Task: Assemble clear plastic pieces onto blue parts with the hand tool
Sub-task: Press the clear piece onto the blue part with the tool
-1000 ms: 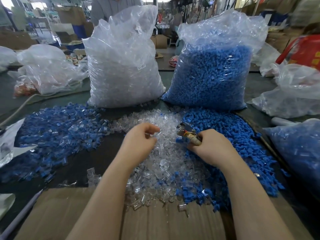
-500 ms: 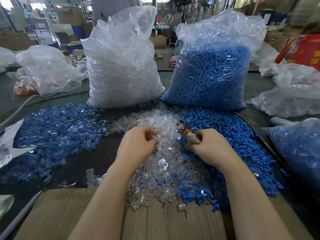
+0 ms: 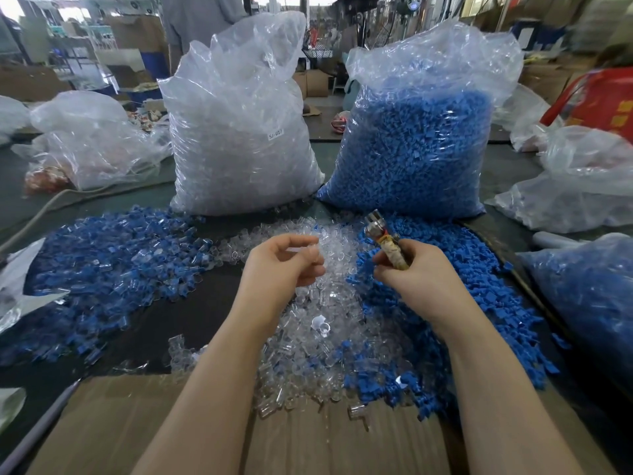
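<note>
Step in hand, as judged: loading. The left hand (image 3: 284, 265) pinches what looks like one clear piece above the clear pile (image 3: 318, 323); the right hand (image 3: 416, 274) grips the hand tool (image 3: 385, 240), tip raised. Next move likely calls for seating the piece on the tip, then pressing into a blue part from the loose blue pile (image 3: 459, 286). Count on the counter (image 3: 191, 313): one tool, two tall sacks, one clear (image 3: 239, 132) and one blue (image 3: 414, 145); loose pieces beyond counting.

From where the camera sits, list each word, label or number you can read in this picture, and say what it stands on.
"SJ-017": on a small white sticker on the big bag of clear pieces.
Yellow characters on the red container at the far right: too blurred to read.
Nothing else legible: no text shows on the bag of blue parts or the hand tool.
</note>
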A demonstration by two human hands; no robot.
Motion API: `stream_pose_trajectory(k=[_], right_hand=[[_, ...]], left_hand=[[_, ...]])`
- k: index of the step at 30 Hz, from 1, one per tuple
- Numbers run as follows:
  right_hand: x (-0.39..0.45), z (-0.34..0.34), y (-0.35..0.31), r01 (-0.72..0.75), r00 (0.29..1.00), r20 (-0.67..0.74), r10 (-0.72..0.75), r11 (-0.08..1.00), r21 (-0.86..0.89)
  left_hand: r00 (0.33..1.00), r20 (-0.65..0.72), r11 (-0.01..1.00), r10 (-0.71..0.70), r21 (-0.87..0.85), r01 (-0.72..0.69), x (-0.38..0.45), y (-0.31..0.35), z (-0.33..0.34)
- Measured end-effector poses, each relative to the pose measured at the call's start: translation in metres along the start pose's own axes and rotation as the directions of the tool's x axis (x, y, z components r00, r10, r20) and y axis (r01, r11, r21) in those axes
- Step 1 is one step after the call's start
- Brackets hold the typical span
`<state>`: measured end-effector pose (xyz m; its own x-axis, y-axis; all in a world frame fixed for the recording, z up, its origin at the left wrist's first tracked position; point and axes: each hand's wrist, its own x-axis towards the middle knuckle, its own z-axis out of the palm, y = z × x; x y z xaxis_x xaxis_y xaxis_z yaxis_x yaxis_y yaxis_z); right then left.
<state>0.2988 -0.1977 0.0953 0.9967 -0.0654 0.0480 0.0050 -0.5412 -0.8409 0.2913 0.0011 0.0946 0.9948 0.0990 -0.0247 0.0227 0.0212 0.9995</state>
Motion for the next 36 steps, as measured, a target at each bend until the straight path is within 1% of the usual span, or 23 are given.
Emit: stream_pose_trajectory(k=[2, 4, 8, 11, 18, 21, 24, 28, 31, 36], right_hand=[[-0.001, 0.0, 0.0, 0.009, 1.0, -0.005, -0.008, 0.998, 0.06], [-0.002, 0.0, -0.001, 0.013, 1.0, -0.008, -0.013, 0.996, 0.091], [-0.001, 0.002, -0.003, 0.043, 0.999, -0.004, -0.042, 0.99, 0.135], [-0.002, 0.003, -0.004, 0.096, 0.995, -0.02, -0.094, 0.981, 0.171], [-0.005, 0.008, -0.013, 0.234, 0.972, -0.06, -0.226, 0.936, 0.263], [-0.005, 0.011, -0.015, 0.256, 0.966, -0.05, -0.252, 0.935, 0.246], [-0.005, 0.013, -0.016, 0.256, 0.967, -0.048, -0.251, 0.945, 0.202], [-0.006, 0.014, -0.017, 0.259, 0.966, -0.05, -0.254, 0.955, 0.147], [-0.007, 0.014, -0.018, 0.268, 0.963, -0.057, -0.262, 0.953, 0.142], [-0.007, 0.015, -0.018, 0.284, 0.959, -0.052, -0.28, 0.952, 0.113]], left_hand=[[0.999, 0.019, 0.996, -0.032, -0.079, 0.034, -0.001, 0.001, 0.002], [0.997, 0.049, 0.991, -0.056, -0.121, 0.061, -0.002, 0.002, 0.003], [0.99, 0.118, 0.989, -0.07, -0.118, 0.084, -0.004, 0.004, 0.006], [0.987, 0.147, 0.989, -0.071, -0.115, 0.088, -0.007, 0.004, 0.011], [0.99, 0.099, 0.981, -0.101, -0.156, 0.115, -0.009, 0.005, 0.025], [0.994, 0.038, 0.967, -0.106, -0.229, 0.112, -0.01, 0.006, 0.03], [0.995, 0.003, 0.96, -0.104, -0.262, 0.101, -0.011, 0.007, 0.032], [0.996, 0.024, 0.966, -0.084, -0.242, 0.087, -0.012, 0.008, 0.033], [0.996, 0.049, 0.972, -0.073, -0.218, 0.082, -0.013, 0.009, 0.031], [0.997, 0.029, 0.972, -0.07, -0.223, 0.074, -0.014, 0.011, 0.029]])
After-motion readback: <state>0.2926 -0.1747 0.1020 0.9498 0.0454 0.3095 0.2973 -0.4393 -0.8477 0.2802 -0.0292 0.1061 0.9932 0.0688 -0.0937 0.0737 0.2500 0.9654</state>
